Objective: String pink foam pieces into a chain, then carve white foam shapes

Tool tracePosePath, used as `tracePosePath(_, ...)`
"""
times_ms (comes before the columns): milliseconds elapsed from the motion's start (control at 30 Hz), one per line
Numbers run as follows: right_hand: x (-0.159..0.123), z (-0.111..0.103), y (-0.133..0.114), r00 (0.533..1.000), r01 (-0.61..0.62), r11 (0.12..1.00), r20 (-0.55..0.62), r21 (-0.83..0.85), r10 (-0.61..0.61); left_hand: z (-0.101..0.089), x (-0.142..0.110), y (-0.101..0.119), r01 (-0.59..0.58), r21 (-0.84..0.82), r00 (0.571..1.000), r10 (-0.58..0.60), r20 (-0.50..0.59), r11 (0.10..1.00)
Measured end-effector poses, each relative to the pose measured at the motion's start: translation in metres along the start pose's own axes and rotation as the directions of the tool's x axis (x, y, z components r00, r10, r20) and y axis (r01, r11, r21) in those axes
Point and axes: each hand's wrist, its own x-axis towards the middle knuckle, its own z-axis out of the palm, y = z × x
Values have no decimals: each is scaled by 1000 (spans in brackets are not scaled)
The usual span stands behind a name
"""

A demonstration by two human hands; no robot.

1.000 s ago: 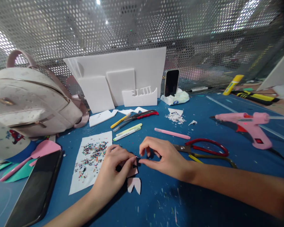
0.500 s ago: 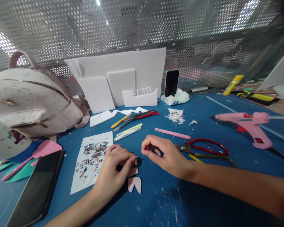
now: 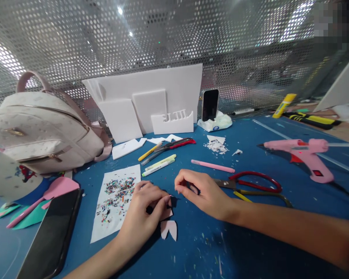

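My left hand (image 3: 145, 211) is closed, thumb against fingers, on a small pale pink cut piece (image 3: 169, 212) that mostly hides under it. Just below lies a second pale pink piece (image 3: 169, 229) with two pointed ends. My right hand (image 3: 196, 190) hovers to the right, a short gap away, its thumb and fingertips pinched together. Whatever it may hold is too small to make out. A white paper (image 3: 100, 228) strewn with tiny coloured gems (image 3: 119, 186) lies beside my left hand. Red-handled scissors (image 3: 256, 180) rest behind my right wrist.
A pink glue gun (image 3: 301, 149) lies at right. Behind my hands are a pink pen (image 3: 212, 166), light green markers (image 3: 159, 164) and a red cutter (image 3: 183, 143). White foam boards (image 3: 174, 81) stand at the back. A backpack (image 3: 46, 128) and a dark phone (image 3: 50, 232) are at left.
The view has shifted slightly, so things on the left sit a little lower and farther right. Both hands keep nearly the same pose.
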Motion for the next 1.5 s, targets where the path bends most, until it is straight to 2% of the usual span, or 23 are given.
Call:
tracePosePath(233,2,-1,-1,999,-15,1000,31,7,15,0,2,-1,-8,-34,1000,8,17,999)
tracePosePath(867,1,-6,2,996,63,997,71,-45,-59,2,2,-3,6,-56,1000,-5,9,998)
tracePosePath(1500,0,-6,2,997,52,998,57,-16,-51,2,2,-5,-33,-50,999,34,28,998)
